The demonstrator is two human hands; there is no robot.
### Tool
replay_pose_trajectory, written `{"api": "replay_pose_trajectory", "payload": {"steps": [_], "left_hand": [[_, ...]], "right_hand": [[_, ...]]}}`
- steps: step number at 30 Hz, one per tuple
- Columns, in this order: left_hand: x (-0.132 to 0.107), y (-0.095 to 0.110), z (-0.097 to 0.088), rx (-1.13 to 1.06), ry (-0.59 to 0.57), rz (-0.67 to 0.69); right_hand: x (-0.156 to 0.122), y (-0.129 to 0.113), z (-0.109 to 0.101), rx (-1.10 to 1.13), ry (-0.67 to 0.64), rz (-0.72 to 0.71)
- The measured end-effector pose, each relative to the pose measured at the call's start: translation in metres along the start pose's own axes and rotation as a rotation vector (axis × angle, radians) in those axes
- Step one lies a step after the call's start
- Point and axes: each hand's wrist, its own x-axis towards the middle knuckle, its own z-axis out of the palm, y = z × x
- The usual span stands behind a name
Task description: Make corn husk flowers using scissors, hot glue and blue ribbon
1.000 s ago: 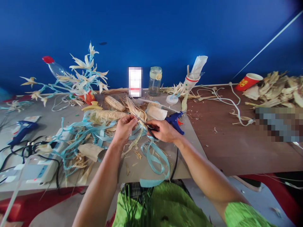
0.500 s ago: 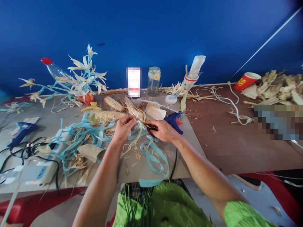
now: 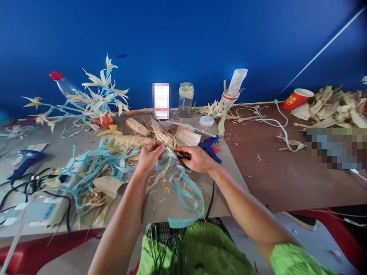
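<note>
Over the tabletop (image 3: 222,204), back from its front edge, the right hand (image 3: 196,158) wraps the handles of the scissors (image 3: 172,148), probably to steady the blades, whose tips reach the left hand (image 3: 150,154), its fingertips pinched together (what they grip is too small to tell). The blue glue gun (image 3: 209,147) lies just beside the right hand, seemingly for easy reach, while 2 corn cobs (image 3: 137,126) lie toward the back edge.
</note>
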Motion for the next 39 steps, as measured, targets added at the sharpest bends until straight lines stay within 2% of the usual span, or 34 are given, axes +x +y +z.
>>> {"api": "replay_pose_trajectory", "payload": {"steps": [23,39], "left_hand": [[0.000,0.001,0.001,-0.005,0.002,-0.014],[0.000,0.001,0.000,-0.017,-0.010,-0.015]], "right_hand": [[-0.001,-0.010,-0.007,-0.048,-0.016,0.008],[-0.002,-0.014,-0.007,0.015,-0.045,0.040]]}}
